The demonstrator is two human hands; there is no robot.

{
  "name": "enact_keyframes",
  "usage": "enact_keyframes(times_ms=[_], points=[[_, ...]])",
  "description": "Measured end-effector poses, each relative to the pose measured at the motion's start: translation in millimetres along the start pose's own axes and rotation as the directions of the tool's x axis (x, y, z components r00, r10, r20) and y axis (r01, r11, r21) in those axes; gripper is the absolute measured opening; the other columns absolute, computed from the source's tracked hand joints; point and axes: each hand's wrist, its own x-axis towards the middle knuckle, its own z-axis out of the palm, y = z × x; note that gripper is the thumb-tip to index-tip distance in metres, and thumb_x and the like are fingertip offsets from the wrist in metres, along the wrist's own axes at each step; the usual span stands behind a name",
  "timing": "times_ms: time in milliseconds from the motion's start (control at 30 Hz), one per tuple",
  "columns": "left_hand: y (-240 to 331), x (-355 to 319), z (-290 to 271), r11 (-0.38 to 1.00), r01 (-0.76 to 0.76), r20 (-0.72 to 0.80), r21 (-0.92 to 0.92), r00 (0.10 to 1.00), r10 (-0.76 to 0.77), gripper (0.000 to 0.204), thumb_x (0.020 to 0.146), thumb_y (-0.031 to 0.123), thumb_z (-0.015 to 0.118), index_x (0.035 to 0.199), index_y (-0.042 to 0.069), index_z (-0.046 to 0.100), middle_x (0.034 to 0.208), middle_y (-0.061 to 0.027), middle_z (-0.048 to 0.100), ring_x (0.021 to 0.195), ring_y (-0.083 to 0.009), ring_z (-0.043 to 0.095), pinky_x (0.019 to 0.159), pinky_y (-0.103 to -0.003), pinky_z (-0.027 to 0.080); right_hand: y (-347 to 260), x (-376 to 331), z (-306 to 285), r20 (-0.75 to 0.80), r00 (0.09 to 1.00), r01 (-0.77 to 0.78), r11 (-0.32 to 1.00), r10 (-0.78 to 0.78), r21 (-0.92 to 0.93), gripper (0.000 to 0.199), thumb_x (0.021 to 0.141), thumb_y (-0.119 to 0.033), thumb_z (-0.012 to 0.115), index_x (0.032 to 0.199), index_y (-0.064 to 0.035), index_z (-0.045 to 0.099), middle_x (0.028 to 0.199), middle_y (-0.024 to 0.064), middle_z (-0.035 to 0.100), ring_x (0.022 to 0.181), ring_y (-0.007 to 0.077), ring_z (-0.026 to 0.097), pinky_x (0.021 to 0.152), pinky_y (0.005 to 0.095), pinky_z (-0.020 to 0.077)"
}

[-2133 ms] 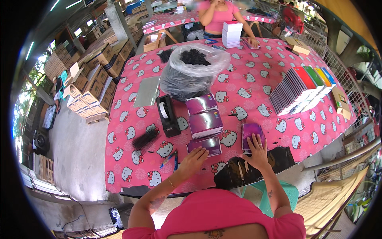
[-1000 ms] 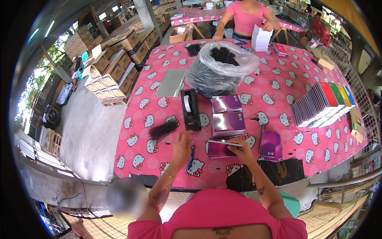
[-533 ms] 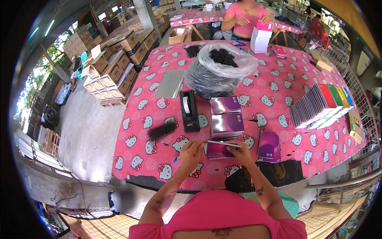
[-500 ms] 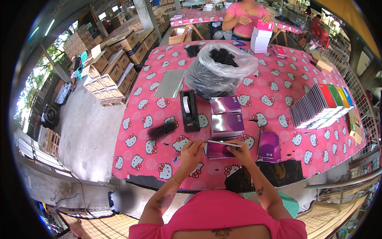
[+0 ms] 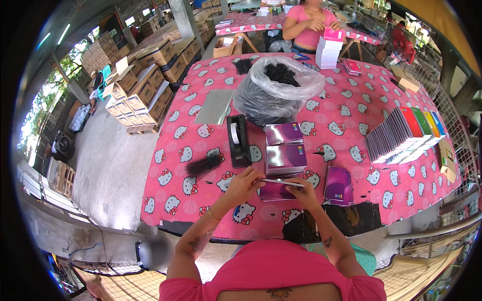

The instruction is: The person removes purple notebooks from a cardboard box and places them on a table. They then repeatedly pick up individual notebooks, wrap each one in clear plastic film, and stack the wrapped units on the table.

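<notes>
My left hand (image 5: 243, 186) pinches one end of a thin notebook (image 5: 282, 182), which is tilted so mostly its pale edge shows. At the other end my right hand (image 5: 305, 193) grips it between thumb and fingers. Under it lies a purple notebook (image 5: 273, 191), partly covered. Just beyond stand two stacks of small purple spiral notebooks, a nearer stack (image 5: 285, 156) and a farther stack (image 5: 283, 133). A black tape dispenser (image 5: 238, 142) stands left of them. Black spiral binding coils (image 5: 205, 165) lie near my left hand. More purple notebooks (image 5: 338, 184) lie to the right.
A clear plastic bag (image 5: 273, 95) full of black coils stands mid-table, beside clear plastic sheets (image 5: 214, 107). Rows of notebooks (image 5: 401, 134) with coloured covers stand at right. Across the table a person (image 5: 311, 25) handles a notebook stack (image 5: 328, 51). Cartons (image 5: 138, 95) are piled at left.
The notebook in my hands has tipped up, so its cover no longer faces me. My left hand has moved slightly up and closer to the tape dispenser. The person opposite has shifted their hands.
</notes>
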Motion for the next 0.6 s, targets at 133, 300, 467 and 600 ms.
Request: enact_keyframes(times_ms=[133,300,467,600], points=[[-12,10,-8,0.995,-0.095,0.155,0.043,0.984,0.087,0.025,0.092,0.023,0.066,0.108,0.007,0.058,0.106,-0.0097,0.060,0.085,-0.0326,0.063,0.071,-0.043,0.051,-13,-3,2,0.017,1.000,0.024,1.000,-0.023,-0.015,0.024,0.091,0.000,0.068,0.114,-0.0039,0.071,0.103,0.0003,0.071,0.091,0.0070,0.061,0.082,0.0221,0.0473],[25,13,3,0.867,-0.068,-0.029,0.494,0.995,0.095,0.055,0.093,0.042,0.060,0.129,0.002,0.053,0.133,-0.0178,0.051,0.120,-0.0347,0.052,0.094,-0.052,0.043,-22,-4,16,-0.113,0.993,-0.027,0.994,0.039,0.109,0.026,0.089,-0.001,0.071,0.115,-0.0015,0.069,0.098,0.0003,0.069,0.087,0.0058,0.060,0.077,0.0215,0.0474],[36,-27,42,0.700,-0.032,-0.024,0.713,0.997,0.071,0.081,0.092,0.055,0.054,0.147,-0.002,0.038,0.154,-0.0216,0.034,0.144,-0.0367,0.030,0.111,-0.066,0.023,-37,-3,16,-0.187,0.982,-0.024,0.998,0.035,0.061,0.027,0.089,-0.002,0.071,0.116,0.0006,0.067,0.095,0.0003,0.069,0.086,0.0055,0.059,0.077,0.0211,0.0481],[44,6,16,0.701,0.024,-0.048,0.713,0.999,0.014,0.080,0.092,0.056,0.052,0.148,0.000,0.037,0.154,-0.0212,0.034,0.146,-0.0353,0.028,0.112,-0.068,0.020,-55,-6,24,-0.145,0.987,-0.065,0.995,0.075,0.075,0.025,0.091,-0.004,0.069,0.116,0.0007,0.068,0.098,0.0011,0.069,0.088,0.0060,0.059,0.079,0.0221,0.0484]])
